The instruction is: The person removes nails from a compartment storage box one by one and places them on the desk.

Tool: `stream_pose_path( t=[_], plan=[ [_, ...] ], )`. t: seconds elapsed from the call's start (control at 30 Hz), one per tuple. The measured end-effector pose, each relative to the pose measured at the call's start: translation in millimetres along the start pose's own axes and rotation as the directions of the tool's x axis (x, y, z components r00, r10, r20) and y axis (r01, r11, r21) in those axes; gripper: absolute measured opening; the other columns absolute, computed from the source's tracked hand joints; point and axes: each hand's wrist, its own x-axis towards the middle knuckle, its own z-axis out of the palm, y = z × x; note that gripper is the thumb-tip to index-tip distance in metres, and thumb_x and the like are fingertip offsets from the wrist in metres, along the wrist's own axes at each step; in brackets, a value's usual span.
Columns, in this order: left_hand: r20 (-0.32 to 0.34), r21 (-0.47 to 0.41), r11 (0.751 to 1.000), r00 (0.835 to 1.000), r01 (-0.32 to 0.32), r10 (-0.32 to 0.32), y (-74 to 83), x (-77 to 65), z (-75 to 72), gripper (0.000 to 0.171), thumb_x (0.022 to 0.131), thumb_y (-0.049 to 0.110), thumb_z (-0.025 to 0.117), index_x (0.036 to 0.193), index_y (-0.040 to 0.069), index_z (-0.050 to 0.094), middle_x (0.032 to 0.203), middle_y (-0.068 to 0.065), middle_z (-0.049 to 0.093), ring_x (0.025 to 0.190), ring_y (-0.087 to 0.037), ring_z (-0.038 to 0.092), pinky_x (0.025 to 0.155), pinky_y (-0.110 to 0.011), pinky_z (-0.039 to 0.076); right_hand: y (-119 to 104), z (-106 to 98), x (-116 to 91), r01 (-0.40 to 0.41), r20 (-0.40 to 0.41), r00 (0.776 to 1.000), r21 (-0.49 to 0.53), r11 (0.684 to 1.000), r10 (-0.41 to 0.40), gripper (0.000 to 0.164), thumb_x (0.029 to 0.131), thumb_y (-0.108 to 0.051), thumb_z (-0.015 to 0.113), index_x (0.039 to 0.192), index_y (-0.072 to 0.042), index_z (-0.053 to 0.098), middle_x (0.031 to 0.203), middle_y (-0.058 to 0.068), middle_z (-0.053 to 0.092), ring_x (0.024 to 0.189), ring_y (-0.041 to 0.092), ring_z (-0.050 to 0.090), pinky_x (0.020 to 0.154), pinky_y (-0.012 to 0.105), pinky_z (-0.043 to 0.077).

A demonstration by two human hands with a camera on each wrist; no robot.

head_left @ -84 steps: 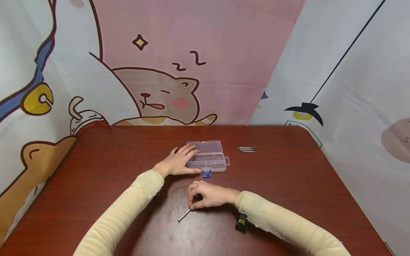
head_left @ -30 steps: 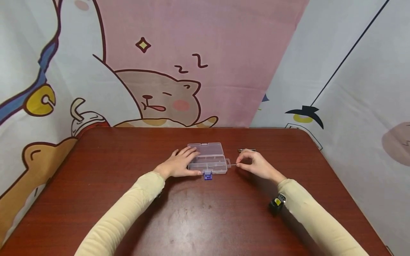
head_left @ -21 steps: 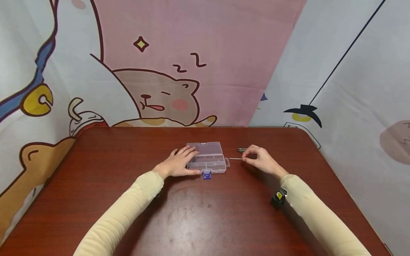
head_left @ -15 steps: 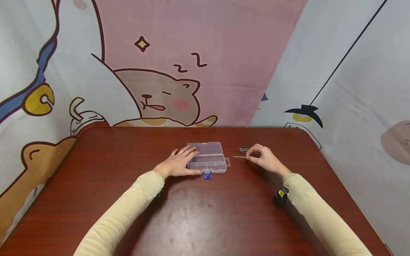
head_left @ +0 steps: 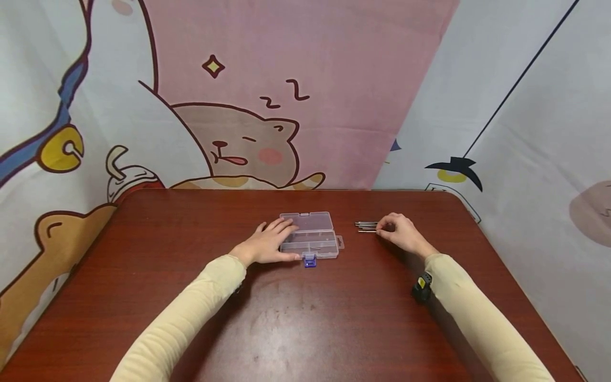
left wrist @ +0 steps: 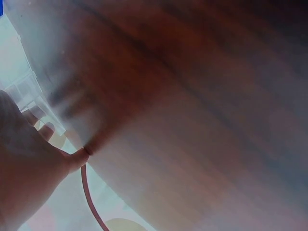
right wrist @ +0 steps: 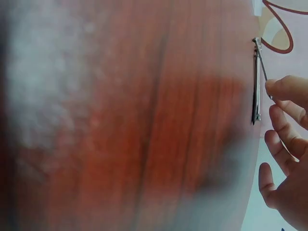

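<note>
In the head view my left hand (head_left: pixel 264 246) lies with spread, straight fingers along the left side of a clear plastic compartment box (head_left: pixel 329 255), its fingertips over the raised lid (head_left: pixel 315 220). The box stands open, with a blue latch (head_left: pixel 310 262) at its front. Between thumb and index finger, my right hand (head_left: pixel 401 233) pinches a thin metal rod (head_left: pixel 366 231), its free end pointing left. The rod is close in front of a small bundle of similar metal rods (head_left: pixel 365 223). In the right wrist view the pinched rod (right wrist: pixel 263 67) slants across the bundle (right wrist: pixel 255 91).
A small thin metal piece (head_left: pixel 316 248) lies in the box's front compartment. A clear hanging tab (head_left: pixel 340 242) sticks out from its right side. The brown wooden table (head_left: pixel 305 329) ends at the back against a printed cloth (head_left: pixel 334 132).
My right hand has moved from the table's front to the box's right side, then back and right to the bundle, with the rod pinched in recent frames. My left hand has stayed on the box.
</note>
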Motion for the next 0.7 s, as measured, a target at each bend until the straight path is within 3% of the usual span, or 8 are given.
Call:
stream_pose_path(
  t=[0.27,0.53,0.7],
  plan=[
    [0.003,-0.001,1.0,1.0,0.006,-0.006,0.5,-0.8,-1.3,0.085,0.085,0.07,0.052,0.151,0.019,0.032,0.158,-0.008,0.023,0.144,-0.028,0.015,0.108,-0.062,0.015,4.9,1.4,1.7,-0.022,0.014,1.0,-0.093,0.995,0.023,0.004,0.087,-0.009,0.071,0.084,-0.009,0.068,0.092,0.006,0.06,0.098,0.034,0.049,0.084,0.06,0.031],
    [-0.004,0.009,1.0,1.0,0.008,-0.008,-0.4,0.1,-0.1,0.084,0.086,0.068,0.053,0.151,0.018,0.032,0.157,-0.009,0.023,0.144,-0.029,0.015,0.108,-0.062,0.016,3.3,1.6,2.4,-0.023,0.007,1.0,-0.134,0.991,0.025,0.005,0.086,-0.008,0.072,0.084,-0.01,0.068,0.093,0.006,0.059,0.097,0.033,0.049,0.078,0.056,0.03],
    [-0.001,0.017,1.0,1.0,0.011,-0.011,-0.5,0.6,1.7,0.084,0.086,0.068,0.053,0.151,0.018,0.032,0.158,-0.009,0.023,0.144,-0.029,0.015,0.108,-0.062,0.016,1.6,2.1,3.2,-0.021,-0.007,1.0,-0.109,0.994,0.021,0.005,0.086,-0.009,0.071,0.085,-0.009,0.067,0.094,0.007,0.06,0.096,0.031,0.051,0.079,0.056,0.03]
  ],
)
